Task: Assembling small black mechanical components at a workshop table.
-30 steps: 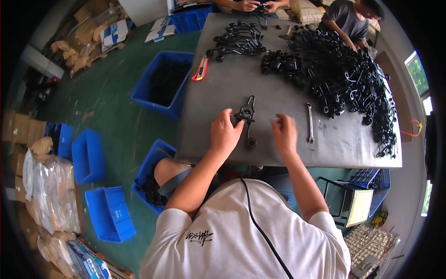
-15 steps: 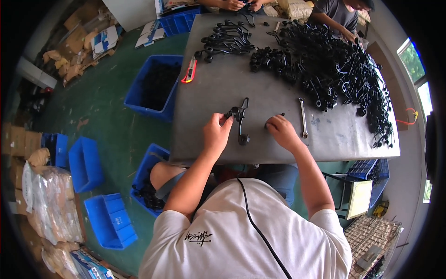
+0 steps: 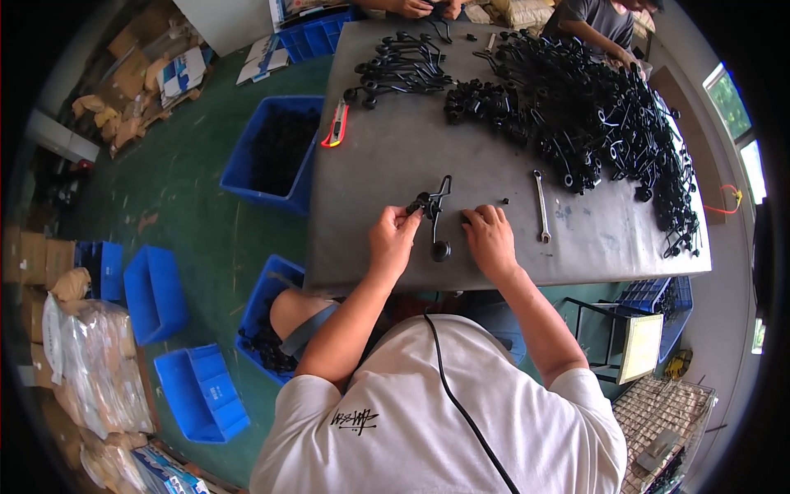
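**Hands on a black metal part at the near table edge**

Head view: Left hand [image 3: 393, 239] near the table's [image 3: 387, 123] near edge, fingers pinched shut on the left end of a black part [image 3: 434, 216]. Part lying flat on the grey top, a thin arm pointing toward the far edge and a round knob toward the near edge, between the two hands. Right hand [image 3: 491, 239] just right of the part, knuckles up, fingers curled down onto the top; whether anything sits under them cannot be told. Wrench [image 3: 541, 206] right of the right hand, lying lengthwise toward the far edge, apart from the fingers. Small black bit [image 3: 505, 200] between wrench and part. Big heap of black parts [image 3: 592, 123] across the far right of the table, a smaller bunch [image 3: 399, 70] near the far left corner. Red cutter [image 3: 337, 125] by the left edge. Blue bin [image 3: 276, 152] on the floor beside that edge, dark pieces inside. More blue bins [image 3: 202, 393] lower left. Other people's hands [image 3: 415, 8] at the far edge.
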`<state>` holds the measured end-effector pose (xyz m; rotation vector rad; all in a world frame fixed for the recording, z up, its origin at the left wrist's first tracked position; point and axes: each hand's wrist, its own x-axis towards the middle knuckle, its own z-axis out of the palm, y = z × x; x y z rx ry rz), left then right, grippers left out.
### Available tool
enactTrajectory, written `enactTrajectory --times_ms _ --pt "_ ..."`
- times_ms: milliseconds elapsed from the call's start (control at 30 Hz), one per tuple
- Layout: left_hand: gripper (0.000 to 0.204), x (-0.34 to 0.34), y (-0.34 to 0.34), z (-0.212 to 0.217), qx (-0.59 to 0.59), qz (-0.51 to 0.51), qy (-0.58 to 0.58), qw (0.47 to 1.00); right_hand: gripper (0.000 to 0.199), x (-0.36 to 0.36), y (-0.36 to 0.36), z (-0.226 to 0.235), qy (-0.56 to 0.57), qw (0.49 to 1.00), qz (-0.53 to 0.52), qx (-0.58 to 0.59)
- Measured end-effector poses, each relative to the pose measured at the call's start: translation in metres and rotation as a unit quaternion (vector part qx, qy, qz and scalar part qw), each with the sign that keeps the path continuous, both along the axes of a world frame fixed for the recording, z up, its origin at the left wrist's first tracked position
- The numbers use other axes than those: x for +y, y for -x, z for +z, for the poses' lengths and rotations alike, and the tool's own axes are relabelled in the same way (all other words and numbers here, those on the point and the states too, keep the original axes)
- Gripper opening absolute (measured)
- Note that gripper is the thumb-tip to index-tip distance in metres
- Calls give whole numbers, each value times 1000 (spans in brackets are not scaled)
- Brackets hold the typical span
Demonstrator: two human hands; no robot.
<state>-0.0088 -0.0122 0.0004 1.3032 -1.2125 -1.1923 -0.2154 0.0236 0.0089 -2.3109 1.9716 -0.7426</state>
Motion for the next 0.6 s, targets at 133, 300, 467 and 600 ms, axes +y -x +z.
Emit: enactTrajectory --times_ms 133,300,467,600 --pt "29 1 4 7 10 -2 -23 1000 30 4 1 -6 -1 1000 -19 7" --pt "30 5 6 13 -1 -9 -33 999 31 6 -27 17 18 939 -9 -342" --pt "29 8 7 18 17 -8 -45 999 29 -5 -43 25 10 926 30 -377" --pt "29 7 7 16 13 -20 -49 999 28 -2 -44 30 9 915 33 -402"
